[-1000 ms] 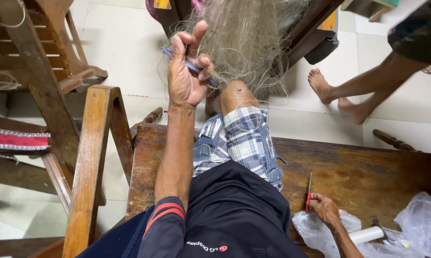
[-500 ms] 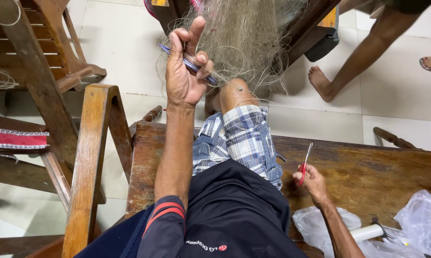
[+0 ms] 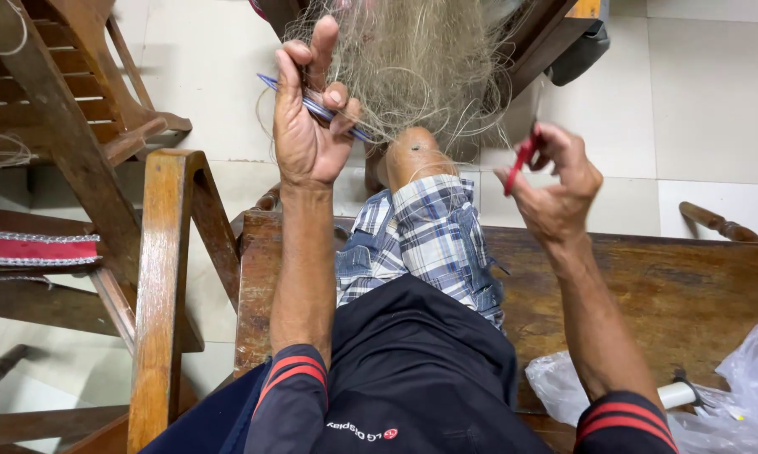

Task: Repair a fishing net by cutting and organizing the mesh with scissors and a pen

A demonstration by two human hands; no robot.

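Tile floor (image 3: pixel 715 92), wood bench (image 3: pixel 690 286), chairs (image 3: pixel 76 126)

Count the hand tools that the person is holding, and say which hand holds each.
2. A blue netting needle lies across the left hand, by the fishing net. A small red tool is pinched in the right hand. No others show.

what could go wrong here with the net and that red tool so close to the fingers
The right hand brings a small red tool, possibly a cutter, up to the fishing net; loose strands hang all around, so it might catch a wrong one. The left hand pins a blue netting needle in the same mesh, so its fingers could be nicked. Strands draped over the knee could snag.
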